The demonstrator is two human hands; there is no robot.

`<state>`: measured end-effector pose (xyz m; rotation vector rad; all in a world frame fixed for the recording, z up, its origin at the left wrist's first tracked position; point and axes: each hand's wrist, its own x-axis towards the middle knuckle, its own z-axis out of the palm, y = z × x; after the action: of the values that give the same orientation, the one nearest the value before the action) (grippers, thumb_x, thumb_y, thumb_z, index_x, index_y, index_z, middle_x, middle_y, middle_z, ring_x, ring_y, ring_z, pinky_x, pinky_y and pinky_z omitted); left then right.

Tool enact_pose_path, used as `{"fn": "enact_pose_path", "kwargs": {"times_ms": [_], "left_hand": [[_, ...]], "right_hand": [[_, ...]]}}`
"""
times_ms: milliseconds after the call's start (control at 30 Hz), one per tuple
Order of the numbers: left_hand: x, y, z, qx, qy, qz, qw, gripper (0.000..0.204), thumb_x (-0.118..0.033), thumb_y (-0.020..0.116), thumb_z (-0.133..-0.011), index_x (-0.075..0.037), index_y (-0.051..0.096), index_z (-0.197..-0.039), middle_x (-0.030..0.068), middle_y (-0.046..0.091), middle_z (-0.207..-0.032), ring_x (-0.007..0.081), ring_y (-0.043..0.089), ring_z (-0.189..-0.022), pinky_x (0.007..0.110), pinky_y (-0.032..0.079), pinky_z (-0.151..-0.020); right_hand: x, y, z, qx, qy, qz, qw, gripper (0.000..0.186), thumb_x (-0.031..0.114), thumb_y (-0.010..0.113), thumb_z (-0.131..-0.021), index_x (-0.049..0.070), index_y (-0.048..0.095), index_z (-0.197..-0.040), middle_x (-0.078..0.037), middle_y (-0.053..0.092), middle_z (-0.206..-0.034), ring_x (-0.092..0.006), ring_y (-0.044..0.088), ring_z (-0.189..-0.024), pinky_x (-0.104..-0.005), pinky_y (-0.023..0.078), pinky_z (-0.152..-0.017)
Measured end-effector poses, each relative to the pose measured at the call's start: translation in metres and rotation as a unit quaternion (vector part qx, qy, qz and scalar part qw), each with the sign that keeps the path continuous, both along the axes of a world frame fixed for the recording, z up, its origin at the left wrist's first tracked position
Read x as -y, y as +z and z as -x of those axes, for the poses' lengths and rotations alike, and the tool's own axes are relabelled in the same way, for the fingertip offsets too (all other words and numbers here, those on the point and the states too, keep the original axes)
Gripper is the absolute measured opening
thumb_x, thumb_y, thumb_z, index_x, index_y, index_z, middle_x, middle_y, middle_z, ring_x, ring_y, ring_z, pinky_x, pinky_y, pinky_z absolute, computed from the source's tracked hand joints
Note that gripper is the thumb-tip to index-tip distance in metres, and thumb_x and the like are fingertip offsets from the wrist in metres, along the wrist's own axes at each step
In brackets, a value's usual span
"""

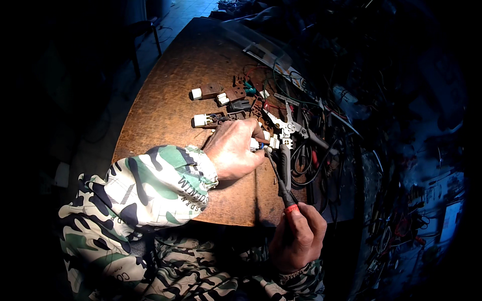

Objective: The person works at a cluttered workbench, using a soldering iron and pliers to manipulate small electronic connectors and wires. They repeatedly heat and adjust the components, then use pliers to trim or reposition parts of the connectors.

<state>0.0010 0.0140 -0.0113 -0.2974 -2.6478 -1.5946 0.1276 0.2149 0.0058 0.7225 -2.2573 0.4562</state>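
My left hand is closed on a small white connector with a blue bit, over the wooden table; its fingertips are partly hidden. My right hand grips a screwdriver with a red and black handle by the front edge, its thin shaft pointing up beside the connector. Just right of my left hand lie metal wire strippers. Above it sit brown plug housings with white parts, an open housing and a dark plastic piece.
Black cables and loose wires crowd the table's right side. A long clear plastic piece lies along the back right. A dark chair stands on the floor at back left. Dim clutter fills the far right.
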Motion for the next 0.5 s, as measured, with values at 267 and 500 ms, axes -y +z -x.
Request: {"fn": "enact_pose_path", "kwargs": {"times_ms": [267, 500], "left_hand": [[0.001, -0.002, 0.001, -0.010, 0.002, 0.028, 1.000, 0.029, -0.017, 0.075, -0.079, 0.004, 0.070, -0.099, 0.0195, 0.075, -0.093, 0.0311, 0.074, -0.088, 0.040, 0.057, -0.083], [0.000, 0.000, 0.000, -0.012, 0.000, 0.022, 1.000, 0.029, -0.016, 0.075, -0.078, 0.004, 0.070, -0.100, 0.0196, 0.074, -0.091, 0.0312, 0.074, -0.086, 0.041, 0.057, -0.080]], "right_hand": [[-0.004, 0.003, -0.008, 0.072, -0.063, -0.012, 0.995, 0.035, -0.003, 0.078, -0.085, -0.002, 0.064, -0.117, -0.022, 0.068, -0.104, -0.0314, 0.071, -0.079, -0.0373, 0.055, -0.059], [-0.001, -0.008, 0.009, -0.021, 0.020, 0.051, 0.998, 0.032, 0.007, 0.076, -0.091, -0.003, 0.063, -0.119, -0.023, 0.064, -0.099, -0.0341, 0.070, -0.081, -0.0393, 0.055, -0.061]]}}
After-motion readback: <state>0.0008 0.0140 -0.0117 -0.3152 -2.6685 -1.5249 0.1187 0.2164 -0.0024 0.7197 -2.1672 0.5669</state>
